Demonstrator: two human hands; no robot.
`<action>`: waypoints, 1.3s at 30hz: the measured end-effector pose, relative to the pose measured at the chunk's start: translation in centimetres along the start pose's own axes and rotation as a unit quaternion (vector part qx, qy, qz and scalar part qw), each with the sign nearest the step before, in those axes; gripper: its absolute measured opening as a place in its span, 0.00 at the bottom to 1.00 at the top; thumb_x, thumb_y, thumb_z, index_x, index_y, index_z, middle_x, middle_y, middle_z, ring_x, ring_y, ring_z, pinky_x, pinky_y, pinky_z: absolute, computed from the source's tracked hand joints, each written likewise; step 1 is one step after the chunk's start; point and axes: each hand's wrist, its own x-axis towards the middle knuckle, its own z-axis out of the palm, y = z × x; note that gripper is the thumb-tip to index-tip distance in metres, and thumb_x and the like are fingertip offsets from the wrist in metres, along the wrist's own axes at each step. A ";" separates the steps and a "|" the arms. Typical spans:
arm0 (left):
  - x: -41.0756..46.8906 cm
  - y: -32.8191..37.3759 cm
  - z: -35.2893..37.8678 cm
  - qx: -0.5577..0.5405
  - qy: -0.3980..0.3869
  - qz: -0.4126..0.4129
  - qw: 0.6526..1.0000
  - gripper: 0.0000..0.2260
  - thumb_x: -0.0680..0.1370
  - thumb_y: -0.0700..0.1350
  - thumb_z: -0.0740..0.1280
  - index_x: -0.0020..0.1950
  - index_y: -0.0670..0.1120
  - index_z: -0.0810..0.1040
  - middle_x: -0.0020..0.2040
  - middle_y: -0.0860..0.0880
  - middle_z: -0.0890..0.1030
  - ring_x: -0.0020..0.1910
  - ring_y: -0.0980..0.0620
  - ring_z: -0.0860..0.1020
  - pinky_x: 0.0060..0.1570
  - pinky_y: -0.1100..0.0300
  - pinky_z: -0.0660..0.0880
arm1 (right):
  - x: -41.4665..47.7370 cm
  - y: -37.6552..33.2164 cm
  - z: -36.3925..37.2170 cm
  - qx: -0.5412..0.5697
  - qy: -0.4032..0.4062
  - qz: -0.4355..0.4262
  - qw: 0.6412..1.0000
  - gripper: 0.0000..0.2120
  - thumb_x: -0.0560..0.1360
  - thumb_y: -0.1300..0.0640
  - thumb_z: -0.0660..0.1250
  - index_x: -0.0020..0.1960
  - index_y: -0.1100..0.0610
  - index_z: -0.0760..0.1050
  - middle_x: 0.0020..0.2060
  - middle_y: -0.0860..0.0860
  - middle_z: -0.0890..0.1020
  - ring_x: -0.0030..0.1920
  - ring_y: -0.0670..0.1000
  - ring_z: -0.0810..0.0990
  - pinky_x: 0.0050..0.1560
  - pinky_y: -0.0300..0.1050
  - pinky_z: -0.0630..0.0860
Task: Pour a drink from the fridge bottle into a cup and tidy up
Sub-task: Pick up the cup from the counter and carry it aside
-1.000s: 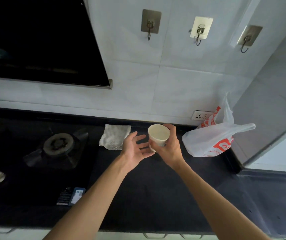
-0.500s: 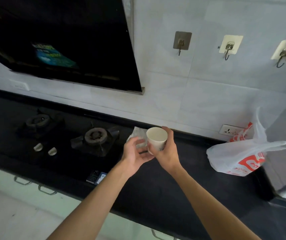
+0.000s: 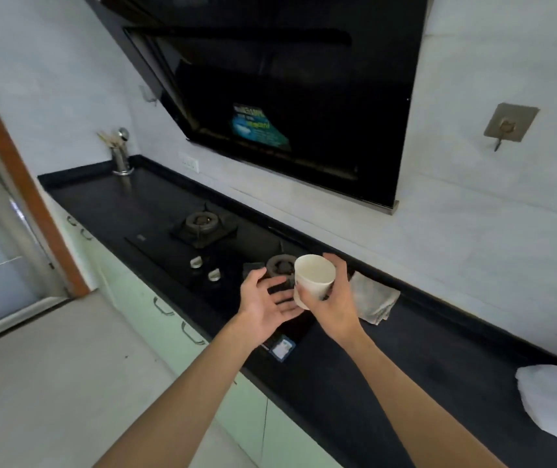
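A white paper cup (image 3: 314, 276) is held in the air over the black counter (image 3: 388, 359), its mouth tilted up and to the left. My right hand (image 3: 336, 298) is wrapped around the cup's right side and base. My left hand (image 3: 265, 302) sits just left of the cup with fingers spread, its fingertips close to the cup's bottom edge; whether they touch it I cannot tell. No bottle or fridge is in view.
A two-burner gas hob (image 3: 202, 228) lies under and behind the hands, below a black range hood (image 3: 287, 96). A folded white cloth (image 3: 373, 300) lies right of the cup. A white plastic bag (image 3: 554, 400) sits far right. A metal utensil holder (image 3: 121, 157) stands far left.
The camera has swung left, so the hob and the left end of the counter fill the view and the bag slid to the right edge. The cup stays in my right hand; my left fingers have opened.
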 end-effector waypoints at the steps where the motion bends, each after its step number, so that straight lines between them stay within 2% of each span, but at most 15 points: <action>1: -0.3 0.8 -0.9 -0.008 0.005 0.006 1.000 0.24 0.82 0.55 0.57 0.68 0.37 0.71 0.60 0.29 0.76 0.58 0.29 0.77 0.60 0.37 0.73 | 0.2 -0.5 1.2 0.002 -0.011 -0.004 1.000 0.34 0.71 0.60 0.77 0.70 0.53 0.62 0.54 0.40 0.75 0.54 0.32 0.75 0.49 0.27 0.74; 6: -1.5 5.0 -5.7 -0.037 0.019 0.031 0.999 0.25 0.81 0.54 0.58 0.69 0.37 0.70 0.61 0.29 0.76 0.57 0.30 0.77 0.55 0.37 0.74 | 1.2 -2.7 7.2 0.008 -0.057 -0.029 0.998 0.34 0.70 0.60 0.77 0.70 0.51 0.63 0.58 0.44 0.75 0.56 0.38 0.76 0.52 0.32 0.76; 13: -3.4 11.5 -12.0 -0.055 0.031 0.060 0.996 0.25 0.80 0.54 0.60 0.70 0.39 0.71 0.62 0.29 0.77 0.59 0.29 0.77 0.54 0.36 0.76 | 2.2 -6.5 15.4 0.014 -0.102 -0.055 0.993 0.35 0.71 0.62 0.76 0.71 0.54 0.62 0.56 0.41 0.75 0.57 0.36 0.76 0.51 0.30 0.75; 18: -4.5 15.8 -16.2 -0.058 0.034 0.076 0.995 0.22 0.81 0.54 0.59 0.65 0.39 0.74 0.62 0.30 0.77 0.58 0.30 0.78 0.49 0.38 0.77 | 3.0 -8.8 21.4 0.026 -0.119 -0.060 0.991 0.33 0.72 0.63 0.75 0.71 0.56 0.61 0.55 0.41 0.74 0.55 0.33 0.75 0.47 0.28 0.74; 20: -4.8 17.4 -17.8 -0.063 0.042 0.077 0.994 0.23 0.81 0.54 0.59 0.68 0.39 0.72 0.61 0.30 0.77 0.57 0.30 0.78 0.48 0.39 0.77 | 3.3 -9.5 23.6 0.036 -0.131 -0.053 0.989 0.33 0.72 0.64 0.75 0.70 0.55 0.62 0.55 0.41 0.75 0.54 0.32 0.75 0.47 0.28 0.75; 25: -5.5 21.0 -21.7 -0.079 0.051 0.088 0.992 0.25 0.81 0.54 0.58 0.71 0.38 0.70 0.58 0.31 0.77 0.56 0.29 0.78 0.50 0.38 0.77 | 3.8 -11.3 28.9 0.048 -0.145 -0.045 0.987 0.34 0.70 0.60 0.76 0.71 0.52 0.62 0.53 0.40 0.77 0.55 0.38 0.77 0.51 0.38 0.78; 30: -6.0 24.3 -25.0 -0.076 0.056 0.101 0.990 0.24 0.81 0.54 0.58 0.70 0.38 0.70 0.58 0.31 0.77 0.55 0.30 0.79 0.50 0.38 0.77 | 4.3 -12.8 33.4 0.065 -0.160 -0.047 0.984 0.34 0.71 0.62 0.75 0.70 0.52 0.62 0.55 0.43 0.76 0.54 0.38 0.78 0.48 0.35 0.78; 39: -4.9 28.5 -29.7 -0.086 0.076 0.117 0.986 0.24 0.80 0.55 0.60 0.68 0.39 0.72 0.62 0.31 0.77 0.58 0.30 0.79 0.57 0.36 0.77 | 6.3 -13.9 39.8 0.082 -0.189 -0.044 0.978 0.34 0.71 0.61 0.75 0.71 0.50 0.61 0.56 0.43 0.75 0.55 0.41 0.78 0.51 0.41 0.81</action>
